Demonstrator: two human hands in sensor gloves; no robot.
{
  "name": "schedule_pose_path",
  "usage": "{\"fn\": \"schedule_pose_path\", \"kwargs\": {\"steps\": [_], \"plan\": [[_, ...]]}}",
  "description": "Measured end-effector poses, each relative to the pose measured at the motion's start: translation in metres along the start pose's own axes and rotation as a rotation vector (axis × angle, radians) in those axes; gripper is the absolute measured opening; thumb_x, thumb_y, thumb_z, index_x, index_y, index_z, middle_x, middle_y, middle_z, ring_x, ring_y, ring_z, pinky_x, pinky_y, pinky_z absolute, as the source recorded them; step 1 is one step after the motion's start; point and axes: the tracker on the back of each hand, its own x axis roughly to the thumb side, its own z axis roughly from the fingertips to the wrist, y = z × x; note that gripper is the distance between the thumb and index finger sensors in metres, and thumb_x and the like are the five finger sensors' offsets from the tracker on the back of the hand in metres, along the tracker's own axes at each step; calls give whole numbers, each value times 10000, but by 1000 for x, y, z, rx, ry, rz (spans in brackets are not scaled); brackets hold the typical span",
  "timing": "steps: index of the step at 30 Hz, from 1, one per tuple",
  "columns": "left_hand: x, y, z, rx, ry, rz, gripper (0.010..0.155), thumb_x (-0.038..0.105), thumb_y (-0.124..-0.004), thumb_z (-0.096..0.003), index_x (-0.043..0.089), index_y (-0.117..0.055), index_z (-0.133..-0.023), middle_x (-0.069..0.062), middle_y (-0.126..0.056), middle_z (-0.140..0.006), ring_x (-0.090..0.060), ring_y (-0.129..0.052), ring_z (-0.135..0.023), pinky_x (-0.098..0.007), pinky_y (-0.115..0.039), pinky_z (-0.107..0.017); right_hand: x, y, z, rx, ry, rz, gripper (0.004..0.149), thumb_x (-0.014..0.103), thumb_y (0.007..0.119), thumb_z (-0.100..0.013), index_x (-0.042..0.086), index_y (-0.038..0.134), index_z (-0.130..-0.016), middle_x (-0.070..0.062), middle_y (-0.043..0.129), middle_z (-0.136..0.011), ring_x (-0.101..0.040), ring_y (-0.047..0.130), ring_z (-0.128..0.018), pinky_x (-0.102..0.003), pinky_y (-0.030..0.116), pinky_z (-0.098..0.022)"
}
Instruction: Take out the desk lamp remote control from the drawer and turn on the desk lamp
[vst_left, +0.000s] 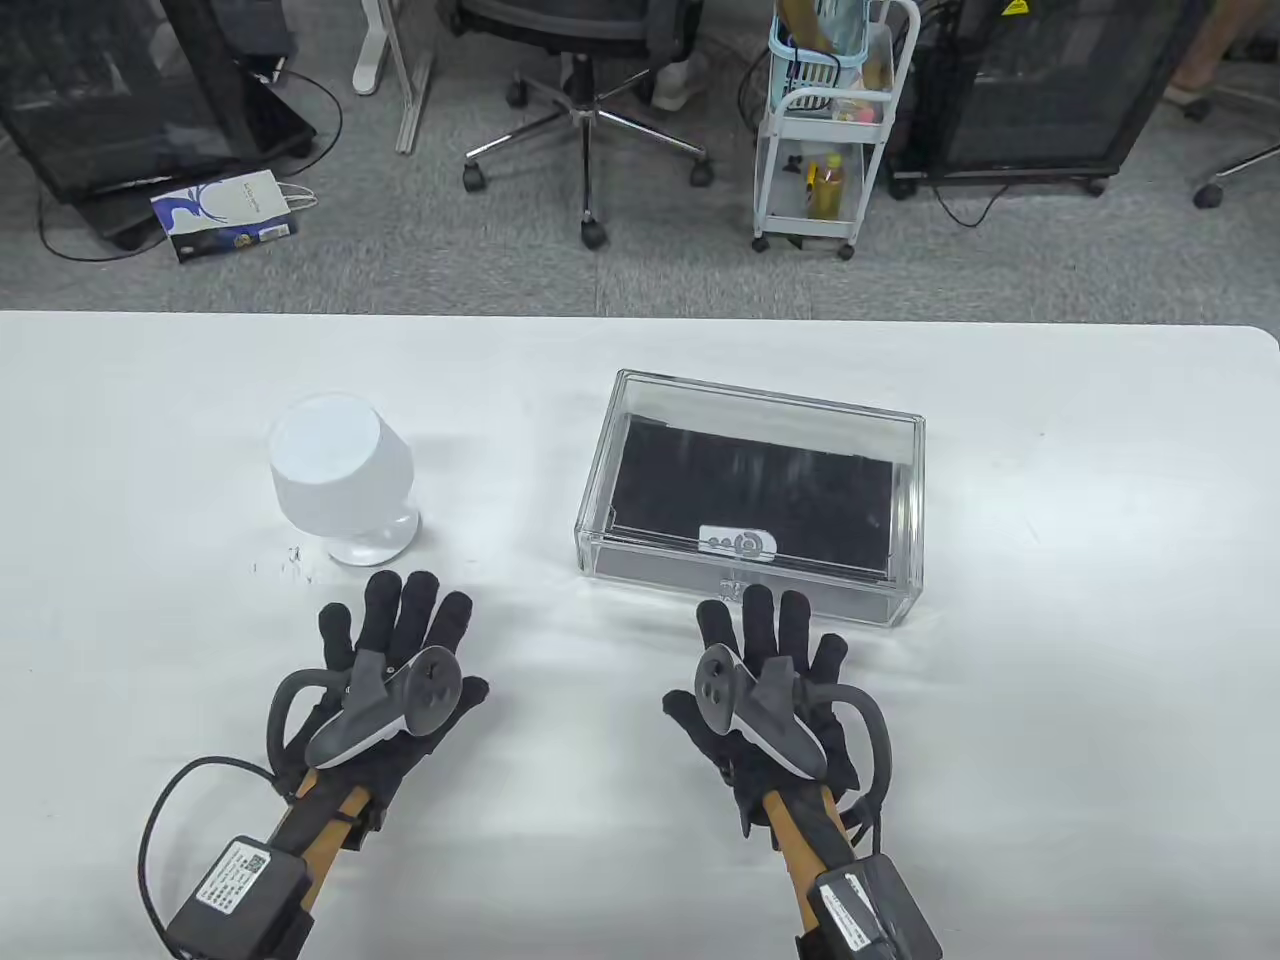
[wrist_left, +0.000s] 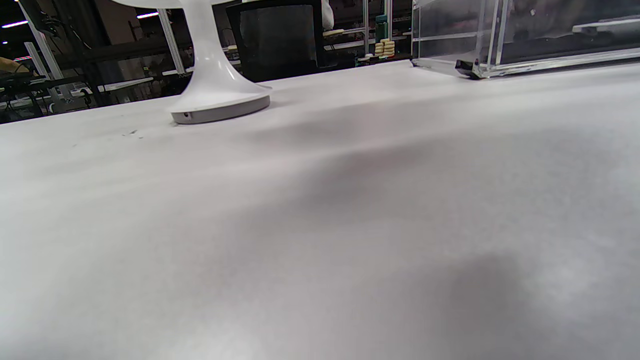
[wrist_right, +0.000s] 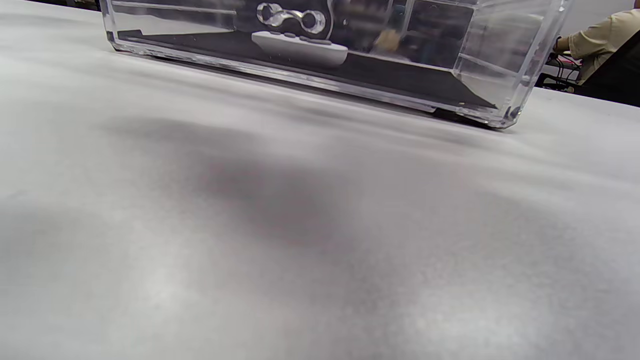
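Bare table (vst_left: 1050, 700) before closed drawer (vst_left: 745, 585); lamp (vst_left: 345, 480) stands left.

desk lamp (wrist_left: 215, 75) shade cropped, drawer (wrist_right: 320, 55) top cut off

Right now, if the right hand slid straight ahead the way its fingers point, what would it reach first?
Most likely the front face of the clear drawer box: the right hand lies flat just short of it, fingers aimed at it. The remote lies inside, behind that face.

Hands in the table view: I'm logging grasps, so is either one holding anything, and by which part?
Nothing is held. The left hand and right hand lie flat and open on the table.
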Motion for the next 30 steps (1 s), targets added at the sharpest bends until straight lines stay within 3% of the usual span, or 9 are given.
{"fn": "schedule_pose_path", "kwargs": {"steps": [10,12,14,16,19,23,25,28,30], "plan": [[0,1,0,-11,6,3,771,742,-372,-396,467,-43,-1037,68,15,-1194,-298,18,-1146,-692,-130,-730,-2,0,0,-5,19,5,860,852,474,-347,503,52,-1010,56,44,-1167,-280,121,-1126,-570,310,-809],[-1,1,0,-11,10,7,770,741,-372,-397,468,-44,-1037,68,15,-1194,-297,15,-1147,-692,-131,-730,-4,-2,-1,-31,48,4,858,847,482,-356,496,71,-1022,46,105,-1188,-284,216,-1148,-563,385,-812],[-2,1,0,-13,14,7,770,740,-374,-398,466,-45,-1037,68,13,-1195,-299,14,-1146,-692,-132,-730,-8,-6,0,-83,81,-17,874,835,520,-362,437,178,-1061,32,289,-1211,-278,453,-1146,-526,548,-791],[-3,0,0,-22,19,5,769,740,-374,-398,467,-45,-1037,69,10,-1195,-297,13,-1147,-692,-132,-730,-12,-10,-2,-96,104,-44,861,804,577,-376,380,293,-1069,42,485,-1179,-239,690,-1066,-437,694,-729],[-2,0,0,-30,19,4,768,739,-375,-398,467,-47,-1037,69,10,-1195,-296,11,-1149,-692,-131,-731,-16,-14,-7,-111,171,-35,832,786,628,-379,325,441,-1046,9,686,-1066,-188,883,-879,-317,810,-576],[-1,-2,-3,-37,13,1,768,738,-379,-398,469,-50,-1037,69,6,-1197,-295,9,-1150,-691,-131,-733,-24,-26,-20,-222,315,-59,784,791,675,-350,235,696,-902,12,974,-724,-102,1063,-421,-187,874,-246],[0,-4,-4,-46,11,-4,768,738,-380,-398,468,-53,-1038,69,3,-1197,-295,6,-1151,-691,-133,-732,-26,-31,-32,-172,380,-75,812,821,667,-335,215,732,-872,5,998,-670,-96,1066,-350,-173,867,-201],[1,-6,-6,-55,5,-4,768,738,-381,-398,469,-55,-1039,71,-2,-1199,-295,1,-1153,-692,-133,-732,-27,-31,-52,-77,462,-92,884,870,634,-317,200,717,-888,-8,993,-705,-93,1067,-349,-167,865,-198],[1,-6,-7,-61,4,-2,767,738,-382,-398,469,-59,-1039,70,-6,-1200,-291,-4,-1156,-691,-134,-733,-27,-30,-64,-33,506,-112,900,899,612,-308,176,757,-825,-4,1018,-655,-77,1077,-322,-154,872,-183]]}}
